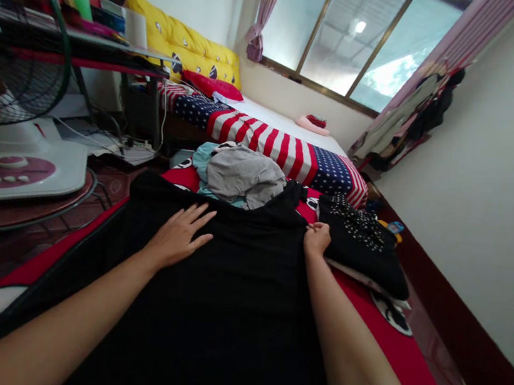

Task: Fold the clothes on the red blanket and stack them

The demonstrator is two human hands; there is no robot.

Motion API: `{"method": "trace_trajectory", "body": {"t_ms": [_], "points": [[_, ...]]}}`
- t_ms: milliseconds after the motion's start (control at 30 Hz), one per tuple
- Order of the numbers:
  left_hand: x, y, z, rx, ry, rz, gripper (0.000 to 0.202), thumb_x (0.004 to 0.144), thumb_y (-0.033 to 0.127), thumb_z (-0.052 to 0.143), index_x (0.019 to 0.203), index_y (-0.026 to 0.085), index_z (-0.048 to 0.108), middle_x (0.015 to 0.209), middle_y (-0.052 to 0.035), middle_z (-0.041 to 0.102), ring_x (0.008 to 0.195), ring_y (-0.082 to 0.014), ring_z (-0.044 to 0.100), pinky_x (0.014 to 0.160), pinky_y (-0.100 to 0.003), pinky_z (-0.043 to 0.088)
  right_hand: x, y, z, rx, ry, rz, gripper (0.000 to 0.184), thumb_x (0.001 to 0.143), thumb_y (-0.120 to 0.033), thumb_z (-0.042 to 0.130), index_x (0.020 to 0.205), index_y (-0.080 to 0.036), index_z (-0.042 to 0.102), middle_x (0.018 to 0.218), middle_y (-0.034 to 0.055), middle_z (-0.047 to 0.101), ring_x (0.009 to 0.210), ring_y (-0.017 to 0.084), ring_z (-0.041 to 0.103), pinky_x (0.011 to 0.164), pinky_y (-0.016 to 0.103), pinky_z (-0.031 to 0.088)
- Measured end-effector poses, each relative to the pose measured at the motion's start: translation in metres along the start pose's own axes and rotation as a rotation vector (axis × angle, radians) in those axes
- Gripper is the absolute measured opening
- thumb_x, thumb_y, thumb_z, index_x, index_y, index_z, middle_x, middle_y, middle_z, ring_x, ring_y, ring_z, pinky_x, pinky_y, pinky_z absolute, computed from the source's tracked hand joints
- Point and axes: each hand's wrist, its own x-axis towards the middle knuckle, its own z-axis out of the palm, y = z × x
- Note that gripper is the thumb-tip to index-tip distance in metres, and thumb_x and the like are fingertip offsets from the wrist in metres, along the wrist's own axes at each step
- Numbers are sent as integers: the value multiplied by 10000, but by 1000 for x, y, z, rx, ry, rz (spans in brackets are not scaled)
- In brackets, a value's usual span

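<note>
A large black garment (223, 302) lies spread over a red blanket (388, 349) in front of me. My left hand (180, 234) rests flat on it, fingers stretched out and apart. My right hand (316, 238) is closed, pinching the black garment's far edge. Just beyond my hands sits a heap of clothes with a grey garment (245, 175) on top. To the right of my right hand lies a folded black dotted garment (362, 241).
An electric fan (10, 160) stands at the left beside a cluttered desk (92, 41). Behind the clothes is a bed with a stars-and-stripes cover (268, 137) and yellow cushions (186, 44). Clothes hang at the right wall (418, 119) under the window.
</note>
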Motion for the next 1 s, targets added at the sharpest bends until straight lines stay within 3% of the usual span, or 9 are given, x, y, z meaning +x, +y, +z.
{"method": "trace_trajectory", "body": {"t_ms": [100,233,367,433,633,800,933,1000], "points": [[1,1,0,66,-22,-60,659,924,584,406,1510,300,304,1611,-63,221,1461,-347,226,1155,-532,268,-17,0,7,-111,-34,-100,349,803,-153,485,1141,-126,571,1115,183,687,1089,289,641,965,437,463],[0,4,0,118,-36,-102,683,910,597,428,1506,281,322,1613,-83,209,1457,-370,221,1161,-521,250,-43,-6,10,-195,-92,-289,447,865,-228,458,1293,-105,498,1464,193,448,1377,272,397,1126,455,309],[0,5,0,139,-68,-110,666,911,614,408,1487,282,368,1612,-86,214,1456,-366,227,1170,-510,228,-65,-3,5,-473,-378,-584,606,951,-436,391,1467,-123,333,1536,162,358,1436,265,300,1150,507,270],[1,5,-1,137,-82,-118,661,913,620,395,1484,287,371,1616,-82,202,1459,-362,221,1176,-505,213,-67,0,3,-600,-470,-576,648,962,-497,359,1503,-148,286,1565,139,308,1454,266,261,1148,521,274],[0,4,-8,109,-183,-98,642,934,593,377,1498,289,339,1618,-89,189,1472,-354,175,1184,-509,179,-51,9,5,-735,-456,-496,712,972,-548,287,1522,-98,249,1593,135,233,1467,276,219,1161,488,268],[-38,-8,-25,69,-223,-29,609,943,553,399,1493,297,341,1610,-74,219,1483,-319,148,1184,-524,179,-52,14,5,-728,-439,-492,720,972,-549,262,1509,-70,272,1588,137,247,1463,286,224,1162,487,263],[-82,-30,-48,-100,-103,-46,532,913,483,496,1398,263,497,1584,-90,295,1456,-280,267,1183,-479,238,-53,16,6,-701,-421,-491,728,964,-558,269,1499,-64,293,1581,142,267,1457,292,241,1158,497,268],[-92,-44,-59,-268,60,-192,445,876,436,543,1272,246,609,1513,-89,419,1379,-260,410,1136,-435,345,-53,17,7,-691,-411,-495,725,963,-556,266,1491,-61,308,1576,146,277,1453,297,249,1154,501,273]]}}
